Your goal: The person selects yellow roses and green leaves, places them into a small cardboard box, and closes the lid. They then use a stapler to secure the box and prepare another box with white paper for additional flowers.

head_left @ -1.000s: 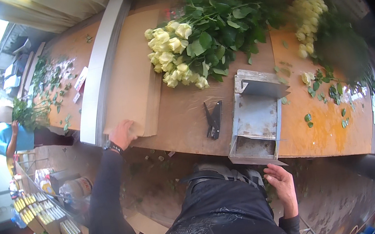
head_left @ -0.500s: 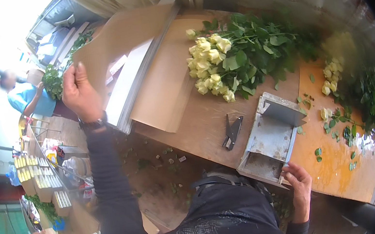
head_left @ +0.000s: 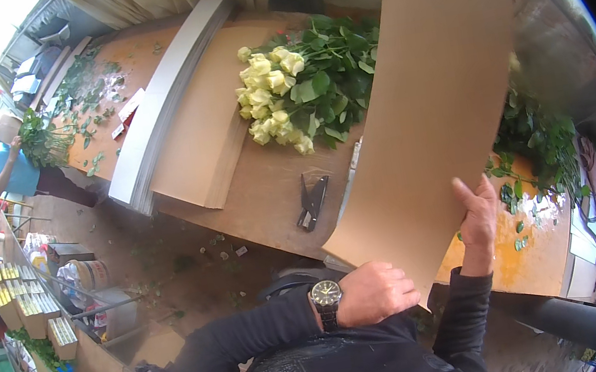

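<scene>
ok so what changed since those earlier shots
The left hand has swung a cardboard sheet from the left over to the right; it now hides most of the metal tray. The right hand has moved from the tray's near end to the sheet's right edge. The stapler, roses and cardboard pile lie as before.

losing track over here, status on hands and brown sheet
Left hand at near end of brown sheet, grip hidden. Right hand open, at its right edge. Metal tray mostly hidden behind it.
</scene>
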Available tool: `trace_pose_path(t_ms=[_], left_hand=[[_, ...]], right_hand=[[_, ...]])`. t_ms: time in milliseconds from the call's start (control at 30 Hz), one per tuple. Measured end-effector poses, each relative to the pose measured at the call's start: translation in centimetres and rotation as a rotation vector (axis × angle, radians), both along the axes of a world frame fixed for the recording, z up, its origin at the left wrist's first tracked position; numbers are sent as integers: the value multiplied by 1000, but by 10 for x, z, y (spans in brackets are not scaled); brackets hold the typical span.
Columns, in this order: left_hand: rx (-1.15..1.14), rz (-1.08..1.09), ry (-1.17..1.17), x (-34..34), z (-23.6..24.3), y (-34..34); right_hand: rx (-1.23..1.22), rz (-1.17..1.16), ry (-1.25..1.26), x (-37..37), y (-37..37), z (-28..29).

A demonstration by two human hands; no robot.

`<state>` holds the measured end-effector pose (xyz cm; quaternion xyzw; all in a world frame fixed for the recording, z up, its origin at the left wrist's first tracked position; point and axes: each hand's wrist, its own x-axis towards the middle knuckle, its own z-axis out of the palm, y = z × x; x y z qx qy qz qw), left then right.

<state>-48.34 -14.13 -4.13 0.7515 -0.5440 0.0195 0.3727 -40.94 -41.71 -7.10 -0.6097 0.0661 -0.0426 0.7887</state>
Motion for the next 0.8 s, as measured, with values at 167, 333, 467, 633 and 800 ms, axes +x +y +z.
trace_pose_path(t_ms=[167, 333, 467, 633, 800], left_hand=[[31, 87, 73, -7, -9, -1], [192, 288, 71, 1, -5, 16], [174, 531, 166, 16, -7, 32], [1, 702, 319, 30, -20, 38], [-11, 718, 495, 37, -51, 34]], right_hand=[[-340, 0, 290, -2, -18, -94], [-788, 371, 789, -9, -31, -174], [-1249, 584, 645, -18, -36, -192], [-996, 140, 382, 4, -56, -153], [-315, 49, 8, 34, -56, -109]])
